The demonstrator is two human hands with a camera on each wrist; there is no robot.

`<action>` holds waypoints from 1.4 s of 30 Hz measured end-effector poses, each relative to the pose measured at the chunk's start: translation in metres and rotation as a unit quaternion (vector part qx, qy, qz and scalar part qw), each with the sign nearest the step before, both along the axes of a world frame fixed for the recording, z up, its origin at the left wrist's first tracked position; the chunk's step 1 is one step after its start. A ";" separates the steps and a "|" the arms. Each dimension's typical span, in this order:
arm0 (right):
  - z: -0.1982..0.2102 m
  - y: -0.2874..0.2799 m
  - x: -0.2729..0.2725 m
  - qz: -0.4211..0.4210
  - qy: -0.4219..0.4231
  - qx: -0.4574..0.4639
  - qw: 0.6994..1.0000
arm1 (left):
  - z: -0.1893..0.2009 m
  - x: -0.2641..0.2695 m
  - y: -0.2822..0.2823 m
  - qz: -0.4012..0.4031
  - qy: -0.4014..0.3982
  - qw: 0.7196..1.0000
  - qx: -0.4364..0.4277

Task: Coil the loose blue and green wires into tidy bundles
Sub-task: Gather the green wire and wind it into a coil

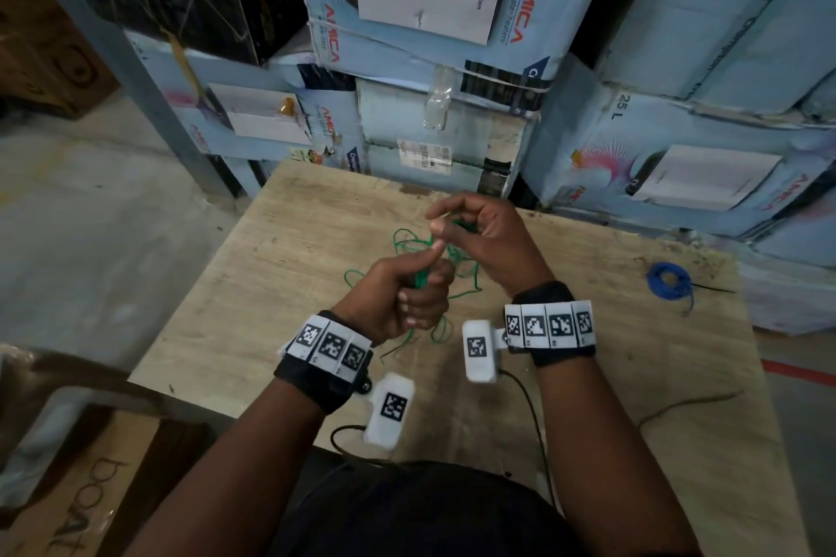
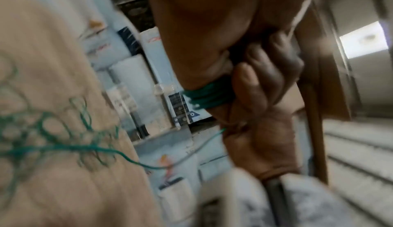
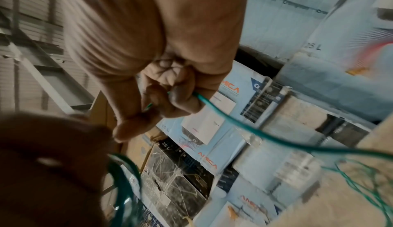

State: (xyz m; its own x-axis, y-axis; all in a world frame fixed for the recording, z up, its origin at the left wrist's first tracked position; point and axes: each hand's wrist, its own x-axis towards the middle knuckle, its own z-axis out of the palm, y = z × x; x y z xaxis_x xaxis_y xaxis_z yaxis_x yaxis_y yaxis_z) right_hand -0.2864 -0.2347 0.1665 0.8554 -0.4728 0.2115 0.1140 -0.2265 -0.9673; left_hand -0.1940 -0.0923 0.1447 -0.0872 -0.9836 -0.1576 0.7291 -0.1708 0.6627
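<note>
Green wire halfway coiled, blue wire already bundled

The left hand is gripping a small coil of thin green wire above the pale wooden desk, while the right hand is pinching the strand feeding it; loose green loops are lying under both hands, and the blue wire coil is sitting well right of them, its far end running off indistinctly

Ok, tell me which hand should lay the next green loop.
Right. The right hand already pinches the free strand of green wire above the table, while the left hand grips the wound loops.
</note>
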 end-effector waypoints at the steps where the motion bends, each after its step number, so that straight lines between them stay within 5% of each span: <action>1: -0.005 0.003 0.002 -0.006 -0.005 0.016 1.000 | 0.004 0.000 0.002 -0.015 0.064 0.998 -0.024; 4: -0.022 0.013 0.009 -0.028 0.009 0.051 0.998 | 0.009 0.003 0.005 0.010 0.241 0.965 -0.099; 7: -0.038 0.023 0.011 -0.002 0.066 -0.009 0.998 | 0.010 0.005 -0.003 0.129 0.266 0.947 -0.126; 12: -0.038 0.033 0.000 0.059 0.149 -0.048 0.986 | 0.001 0.021 -0.016 0.390 0.107 0.914 -0.033; 15: -0.027 0.032 -0.008 0.069 0.171 -0.074 0.980 | -0.014 0.027 -0.020 0.447 -0.104 0.888 0.030; 18: -0.013 0.025 -0.014 0.052 0.149 -0.094 0.983 | -0.021 0.025 -0.021 0.419 -0.338 0.841 0.057; 22: -0.003 0.010 -0.013 0.014 0.090 -0.079 0.993 | -0.017 0.016 -0.024 0.270 -0.369 0.888 0.052; 24: 0.001 0.004 -0.012 0.002 0.066 -0.067 0.996 | -0.012 0.010 -0.024 0.200 -0.352 0.911 0.074; 29: -0.006 -0.009 -0.012 -0.004 0.020 -0.027 0.999 | 0.003 0.006 -0.012 0.045 -0.120 0.989 0.076; 33: -0.024 0.002 -0.004 -0.027 -0.012 0.040 0.999 | 0.011 0.005 -0.003 -0.006 0.086 0.996 -0.024; 37: -0.046 0.015 0.004 -0.015 0.067 -0.025 0.997 | 0.013 0.006 -0.010 0.128 0.210 0.965 -0.091; 42: -0.040 0.027 -0.006 0.034 0.163 -0.054 0.985 | 0.000 0.026 -0.020 0.368 0.127 0.921 -0.032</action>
